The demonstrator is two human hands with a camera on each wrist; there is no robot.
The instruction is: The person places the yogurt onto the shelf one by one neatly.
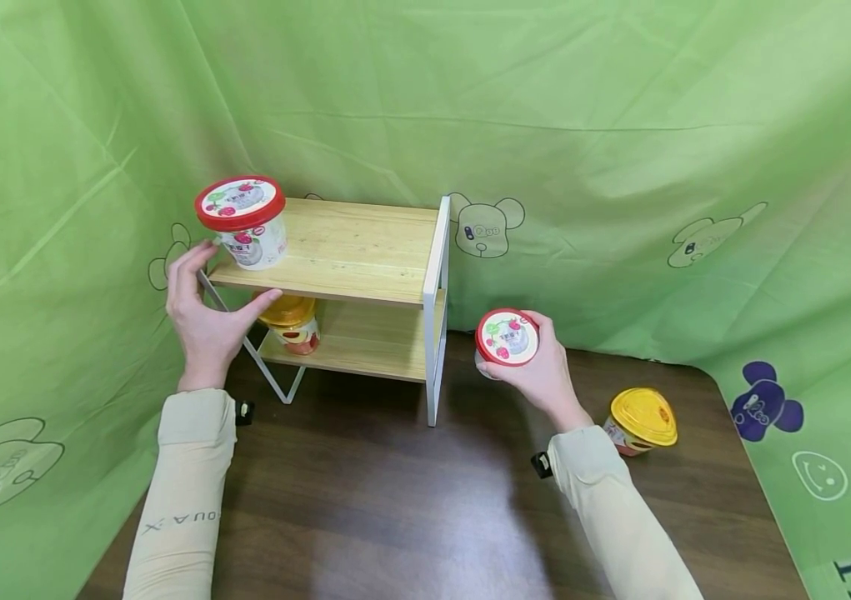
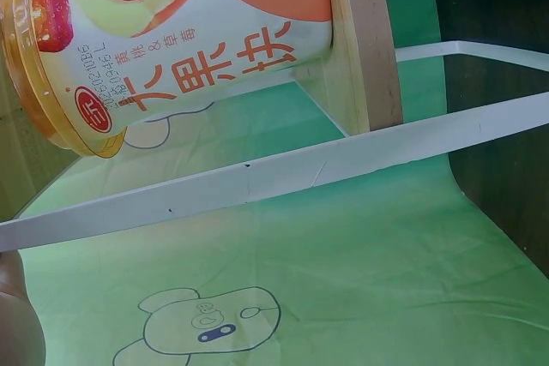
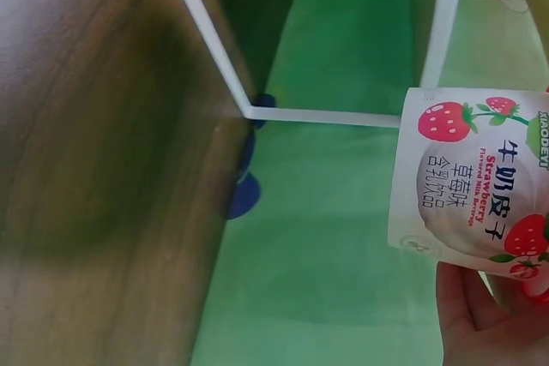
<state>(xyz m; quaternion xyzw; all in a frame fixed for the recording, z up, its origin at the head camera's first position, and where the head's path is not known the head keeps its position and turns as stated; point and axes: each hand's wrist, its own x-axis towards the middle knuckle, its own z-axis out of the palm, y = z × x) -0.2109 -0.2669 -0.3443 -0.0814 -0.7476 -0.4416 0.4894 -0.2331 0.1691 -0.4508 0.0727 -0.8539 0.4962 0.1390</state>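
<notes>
My right hand grips a strawberry milk tub with a red lid, right of the shelf and above the table. In the right wrist view that tub's white label shows strawberries. My left hand is at the left front corner of the two-tier shelf, fingers and thumb spread apart. Just beyond them, a second red-lidded tub stands upright on the top board. Whether the fingertips touch it I cannot tell. On the lower board sits a yellow-lidded fruit tub, seen close in the left wrist view.
Another yellow-lidded tub stands on the dark wooden table, by my right forearm. The shelf has white metal side frames. A green printed cloth hangs behind and at both sides.
</notes>
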